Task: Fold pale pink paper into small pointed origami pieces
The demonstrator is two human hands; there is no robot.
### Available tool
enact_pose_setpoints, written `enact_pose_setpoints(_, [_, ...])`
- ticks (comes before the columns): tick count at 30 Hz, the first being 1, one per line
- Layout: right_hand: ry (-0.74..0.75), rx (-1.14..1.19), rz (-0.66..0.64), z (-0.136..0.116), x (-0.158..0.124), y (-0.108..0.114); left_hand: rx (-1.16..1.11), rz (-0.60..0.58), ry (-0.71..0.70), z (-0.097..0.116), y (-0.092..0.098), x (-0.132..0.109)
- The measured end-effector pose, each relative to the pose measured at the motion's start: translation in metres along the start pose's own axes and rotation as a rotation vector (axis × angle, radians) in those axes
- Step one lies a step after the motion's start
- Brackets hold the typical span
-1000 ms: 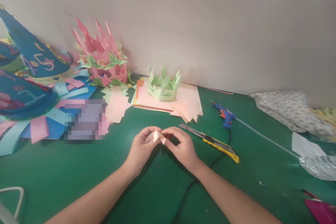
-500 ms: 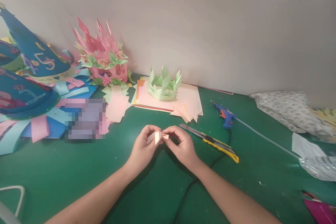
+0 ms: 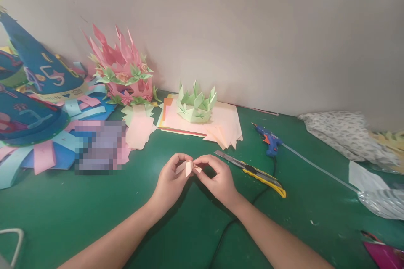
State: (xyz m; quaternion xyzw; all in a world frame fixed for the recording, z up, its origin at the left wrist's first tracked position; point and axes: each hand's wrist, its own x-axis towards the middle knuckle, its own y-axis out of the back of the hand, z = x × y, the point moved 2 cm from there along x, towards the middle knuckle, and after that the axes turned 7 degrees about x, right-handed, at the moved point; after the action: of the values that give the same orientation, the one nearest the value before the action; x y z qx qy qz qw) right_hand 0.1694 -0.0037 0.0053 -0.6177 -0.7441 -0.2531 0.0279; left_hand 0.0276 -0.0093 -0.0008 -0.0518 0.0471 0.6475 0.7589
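Observation:
Between my fingertips is a small folded piece of peach paper [image 3: 188,168], held above the table's middle. My left hand [image 3: 170,183] pinches it from the left, with a strip of it showing along the fingers. From the other side my right hand [image 3: 217,178] is closed on its right end, thumb and forefinger together. The fingers cover part of the folds. Behind the hands, a pale green paper crown [image 3: 196,107] stands on a stack of coloured paper sheets [image 3: 225,115]. Several peach paper pieces [image 3: 217,133] lie at the front of that stack.
Right of my hands lie a yellow utility knife [image 3: 252,173], blade out, and a blue glue gun [image 3: 268,139] with a long glue stick. A black cord runs under my right arm. Pink paper crowns [image 3: 124,73] and blue cone hats [image 3: 44,59] stand at left.
The view has shifted slightly. Both hands keep their pinch on the peach paper, whose folded end near the right fingers sits at a slightly different angle.

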Motion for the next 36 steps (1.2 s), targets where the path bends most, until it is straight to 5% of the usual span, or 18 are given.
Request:
enact_pose_setpoints(17, [-0.35,0.612,0.015,0.0102,0.0048,0.0005,-0.17,-0.131,0.067,0.0092,-0.0045,-0.0017])
enact_pose_setpoints(36, [-0.364,0.557,-0.011,0.0097,0.0014,-0.0024,-0.019,-0.058,0.029,0.0019,-0.0027,0.0011])
